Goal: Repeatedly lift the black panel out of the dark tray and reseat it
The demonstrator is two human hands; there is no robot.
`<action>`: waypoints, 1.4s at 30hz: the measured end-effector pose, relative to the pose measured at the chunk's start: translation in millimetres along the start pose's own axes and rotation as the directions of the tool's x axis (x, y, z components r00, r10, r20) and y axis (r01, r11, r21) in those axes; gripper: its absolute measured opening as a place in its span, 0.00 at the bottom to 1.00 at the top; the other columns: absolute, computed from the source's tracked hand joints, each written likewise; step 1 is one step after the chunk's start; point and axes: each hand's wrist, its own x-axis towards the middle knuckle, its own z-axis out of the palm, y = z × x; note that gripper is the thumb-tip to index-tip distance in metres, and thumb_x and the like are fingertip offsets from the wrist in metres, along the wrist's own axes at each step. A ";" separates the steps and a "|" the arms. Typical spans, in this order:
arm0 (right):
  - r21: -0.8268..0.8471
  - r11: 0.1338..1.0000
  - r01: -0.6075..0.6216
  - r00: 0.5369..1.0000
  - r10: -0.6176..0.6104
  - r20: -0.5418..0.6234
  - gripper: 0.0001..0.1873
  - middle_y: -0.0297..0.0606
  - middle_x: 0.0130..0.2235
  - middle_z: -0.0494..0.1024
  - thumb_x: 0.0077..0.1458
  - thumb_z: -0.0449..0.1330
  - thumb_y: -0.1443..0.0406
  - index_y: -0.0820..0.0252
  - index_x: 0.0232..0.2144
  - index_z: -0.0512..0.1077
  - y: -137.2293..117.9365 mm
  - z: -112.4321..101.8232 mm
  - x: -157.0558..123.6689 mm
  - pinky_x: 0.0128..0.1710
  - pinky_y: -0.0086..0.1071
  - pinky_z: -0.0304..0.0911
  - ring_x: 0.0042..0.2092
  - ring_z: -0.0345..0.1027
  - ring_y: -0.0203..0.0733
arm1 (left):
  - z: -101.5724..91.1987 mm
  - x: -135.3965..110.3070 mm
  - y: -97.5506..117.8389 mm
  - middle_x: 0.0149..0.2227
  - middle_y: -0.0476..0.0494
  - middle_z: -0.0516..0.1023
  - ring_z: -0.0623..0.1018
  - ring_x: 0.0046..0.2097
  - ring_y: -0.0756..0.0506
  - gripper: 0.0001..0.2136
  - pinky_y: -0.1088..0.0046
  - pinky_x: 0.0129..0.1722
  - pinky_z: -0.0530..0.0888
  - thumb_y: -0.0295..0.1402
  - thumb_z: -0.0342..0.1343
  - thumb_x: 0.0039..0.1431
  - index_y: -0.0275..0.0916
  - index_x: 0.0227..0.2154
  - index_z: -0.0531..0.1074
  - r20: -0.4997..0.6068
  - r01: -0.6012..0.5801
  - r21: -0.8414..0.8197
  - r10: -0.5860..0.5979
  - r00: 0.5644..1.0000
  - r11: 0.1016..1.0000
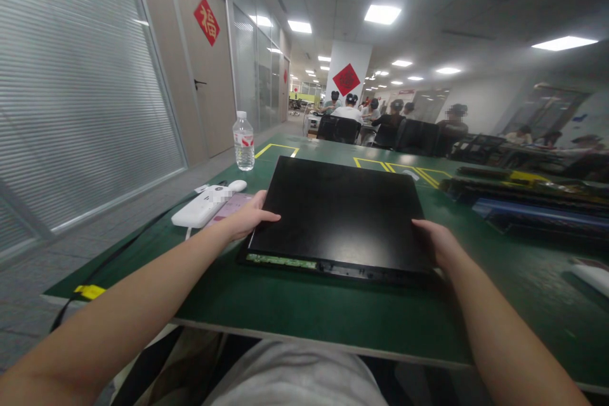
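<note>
Grasping at its two short sides, both bare hands hold a flat, black, rectangular screen panel (337, 216) between them. On my feed from the head camera, the left hand (248, 217) has its thumb laid over the front face near the edge, with the other fingers mostly hidden behind; the right hand (441, 244) pinches the opposite edge, its thumb tip at the rim and its fingers largely out of my sight.

I see the panel face up in front of the person, above the dark green tabletop (295, 311), its near long edge showing a narrow green circuit-board strip (280, 261) toward the left end. I cannot tell whether that edge rests on the surface or hangs just clear of it.

Left of the panel I have a clear plastic bottle with a red-and-white label (244, 143) and, nearer, a white rounded device (202, 206) beside the left forearm. Dark, long pieces in a pile (518, 193) lie well apart on the right.

I judge the step in hand to be two-handed handling of the panel. From here, any next move calls for both sides to travel together, level, with no pressure on the screen face or the exposed strip.
</note>
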 end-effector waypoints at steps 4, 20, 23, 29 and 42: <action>0.019 0.999 -0.037 0.998 0.038 -0.057 0.12 0.39 0.27 0.81 0.42 0.67 0.60 0.54 0.32 0.75 -3.1 4.0 -4.6 0.26 0.40 0.69 0.28 0.75 0.49 | 0.7 -0.8 1.0 0.50 0.42 0.77 0.77 0.53 0.35 0.32 0.52 0.53 0.74 0.22 0.70 0.36 0.42 0.47 0.66 0.016 0.003 -0.015 -0.002 1.000 1.000; 0.055 0.998 -0.001 1.000 0.000 0.013 0.14 0.35 0.30 0.81 0.42 0.66 0.64 0.52 0.36 0.73 -8.9 9.2 -15.9 0.25 0.36 0.66 0.28 0.74 0.46 | 1.0 -0.2 -0.6 0.49 0.43 0.78 0.76 0.54 0.36 0.29 0.51 0.56 0.71 0.22 0.69 0.37 0.43 0.46 0.67 0.008 -0.034 0.024 0.034 0.999 0.999; 0.039 0.999 0.021 1.000 -0.021 0.011 0.14 0.35 0.30 0.81 0.42 0.66 0.64 0.52 0.35 0.73 -8.0 8.3 -14.6 0.26 0.36 0.66 0.29 0.74 0.46 | 0.2 0.2 -0.7 0.49 0.42 0.78 0.76 0.54 0.35 0.30 0.51 0.55 0.72 0.22 0.69 0.37 0.42 0.46 0.67 0.003 -0.024 0.024 0.024 1.000 0.999; 0.029 1.000 0.001 1.000 -0.002 0.017 0.14 0.35 0.29 0.80 0.43 0.66 0.63 0.52 0.36 0.73 -7.8 7.8 -14.6 0.25 0.36 0.66 0.28 0.73 0.47 | -0.7 1.3 -2.0 0.50 0.42 0.78 0.76 0.55 0.35 0.29 0.53 0.56 0.71 0.22 0.68 0.38 0.42 0.46 0.67 0.016 -0.029 0.041 0.029 0.999 0.999; 0.044 0.999 -0.008 1.000 0.008 0.003 0.13 0.35 0.29 0.80 0.43 0.65 0.64 0.53 0.35 0.72 -11.1 10.6 -19.2 0.24 0.35 0.65 0.27 0.73 0.46 | 1.5 -1.0 1.7 0.50 0.42 0.78 0.74 0.57 0.35 0.29 0.54 0.58 0.70 0.21 0.68 0.38 0.42 0.46 0.67 -0.013 0.000 0.059 0.001 1.000 0.998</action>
